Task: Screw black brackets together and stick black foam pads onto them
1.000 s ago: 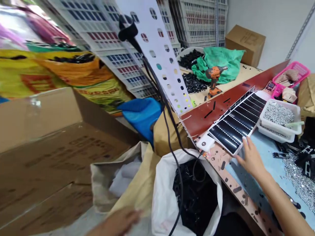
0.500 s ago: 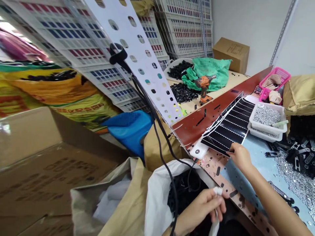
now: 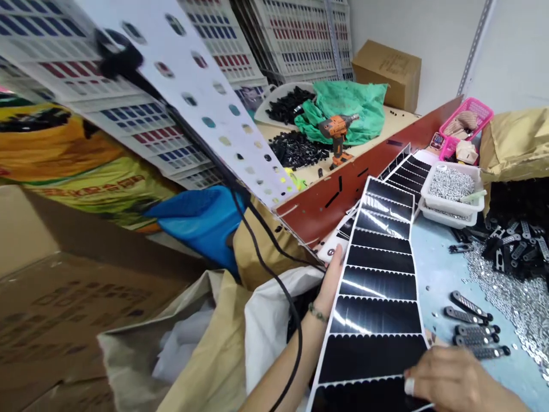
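Note:
A long strip of black labels with scalloped edges on white backing (image 3: 381,280) stretches from the bench toward me. My right hand (image 3: 454,375) is closed at the strip's near right edge, fingers bent against it and a little blurred. My left hand (image 3: 333,273) is at the strip's left edge, beside the end of a white device (image 3: 328,252). The strip covers most of its fingers, so its grip is hidden. Several black-and-grey clip-like parts (image 3: 476,335) lie on the blue bench surface right of the strip.
White tubs of small metal pieces (image 3: 450,186) stand behind heaped black parts (image 3: 514,246). A reddish-brown board (image 3: 343,189) edges the bench, an orange power drill (image 3: 338,134) beyond it. Black cables (image 3: 261,246) hang past open sacks (image 3: 274,332) at left.
The label strip has been pulled up and toward me by my right hand. My left hand moved forward to the strip's left edge; the white scrap it held is out of sight.

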`<state>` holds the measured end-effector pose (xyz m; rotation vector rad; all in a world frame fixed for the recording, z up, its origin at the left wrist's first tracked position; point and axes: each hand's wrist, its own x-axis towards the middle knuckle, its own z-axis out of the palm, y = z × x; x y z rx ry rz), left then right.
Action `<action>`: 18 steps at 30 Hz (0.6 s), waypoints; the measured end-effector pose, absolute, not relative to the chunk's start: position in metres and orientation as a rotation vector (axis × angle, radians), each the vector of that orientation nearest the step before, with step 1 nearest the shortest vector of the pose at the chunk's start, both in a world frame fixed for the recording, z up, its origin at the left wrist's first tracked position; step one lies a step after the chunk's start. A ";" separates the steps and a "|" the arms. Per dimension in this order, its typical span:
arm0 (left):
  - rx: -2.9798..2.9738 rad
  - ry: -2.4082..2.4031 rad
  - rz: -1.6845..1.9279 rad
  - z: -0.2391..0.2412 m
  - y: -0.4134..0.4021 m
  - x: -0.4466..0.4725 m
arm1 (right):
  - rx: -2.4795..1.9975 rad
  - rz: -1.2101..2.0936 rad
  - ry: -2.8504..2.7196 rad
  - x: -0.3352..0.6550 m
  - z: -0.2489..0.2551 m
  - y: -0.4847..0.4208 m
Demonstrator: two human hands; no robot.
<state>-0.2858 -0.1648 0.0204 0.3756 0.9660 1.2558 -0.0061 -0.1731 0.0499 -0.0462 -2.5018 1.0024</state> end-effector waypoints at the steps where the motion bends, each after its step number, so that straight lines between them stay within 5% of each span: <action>1: 0.345 0.956 1.241 0.018 -0.157 -0.288 | -0.056 1.066 -2.511 -0.001 0.045 -0.183; 18: 0.798 1.172 1.243 0.044 -0.114 -0.271 | -0.400 1.374 -2.360 0.007 -0.005 -0.235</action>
